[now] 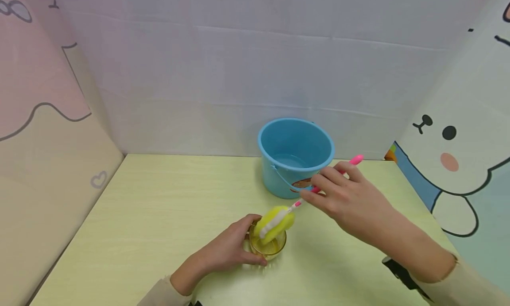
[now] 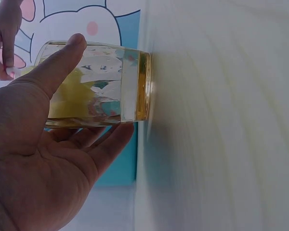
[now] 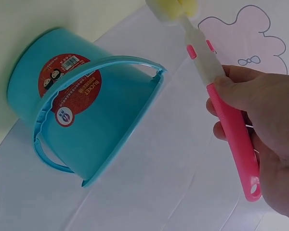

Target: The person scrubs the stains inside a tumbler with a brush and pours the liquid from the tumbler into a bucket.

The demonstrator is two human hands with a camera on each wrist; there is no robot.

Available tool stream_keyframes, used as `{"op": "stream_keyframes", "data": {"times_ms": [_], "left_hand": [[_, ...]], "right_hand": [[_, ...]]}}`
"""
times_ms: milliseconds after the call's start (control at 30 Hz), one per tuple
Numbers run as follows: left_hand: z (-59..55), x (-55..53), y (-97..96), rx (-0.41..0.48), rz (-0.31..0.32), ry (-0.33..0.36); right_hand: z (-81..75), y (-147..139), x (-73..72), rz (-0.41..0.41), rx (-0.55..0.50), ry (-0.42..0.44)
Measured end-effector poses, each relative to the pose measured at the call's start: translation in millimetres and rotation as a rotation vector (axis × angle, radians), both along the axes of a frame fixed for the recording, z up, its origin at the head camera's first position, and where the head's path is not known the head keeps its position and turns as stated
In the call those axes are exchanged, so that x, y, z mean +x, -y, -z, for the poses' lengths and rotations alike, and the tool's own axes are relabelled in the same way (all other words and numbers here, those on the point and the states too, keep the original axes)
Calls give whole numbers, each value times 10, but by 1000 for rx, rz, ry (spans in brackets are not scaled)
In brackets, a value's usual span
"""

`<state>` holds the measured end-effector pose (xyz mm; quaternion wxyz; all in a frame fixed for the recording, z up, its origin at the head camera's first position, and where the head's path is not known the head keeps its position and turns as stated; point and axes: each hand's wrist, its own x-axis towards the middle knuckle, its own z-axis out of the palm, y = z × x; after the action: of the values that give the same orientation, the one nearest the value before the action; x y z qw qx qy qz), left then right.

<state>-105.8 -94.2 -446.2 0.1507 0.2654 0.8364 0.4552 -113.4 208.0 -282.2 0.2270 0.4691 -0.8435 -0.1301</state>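
An amber-tinted glass cup point(image 1: 269, 248) stands upright on the table, and my left hand point(image 1: 229, 248) grips it around the side. In the left wrist view, the thumb lies on one side of the glass point(image 2: 106, 86) and the fingers on the other. My right hand point(image 1: 350, 199) holds a sponge bottle brush point(image 3: 233, 139) by its pink and white handle. The brush's yellow and white sponge head point(image 1: 272, 224) dips into the cup's mouth at a slant. Its lower end shows yellow through the glass wall.
Behind the cup, near the back wall, stands a light blue bucket point(image 1: 279, 182) with a red label and its handle folded down in front. Pale cloth point(image 1: 199, 75) hangs behind the table point(image 1: 159, 199), with cartoon-printed panels point(image 1: 442, 146) at both sides.
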Motion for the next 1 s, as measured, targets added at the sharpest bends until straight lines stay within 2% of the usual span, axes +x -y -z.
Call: {"op": "stream_keyframes", "data": {"times_ms": [333, 733, 1000], "left_hand": [[13, -7, -5, -1, 1, -8], [17, -2, -12, 22, 4, -11], [14, -2, -13, 7, 0, -13]], "right_hand": [[-98, -47, 46, 36, 55, 36], [-180, -83, 92, 43, 105, 51], [-204, -88, 121, 29, 99, 66]]}}
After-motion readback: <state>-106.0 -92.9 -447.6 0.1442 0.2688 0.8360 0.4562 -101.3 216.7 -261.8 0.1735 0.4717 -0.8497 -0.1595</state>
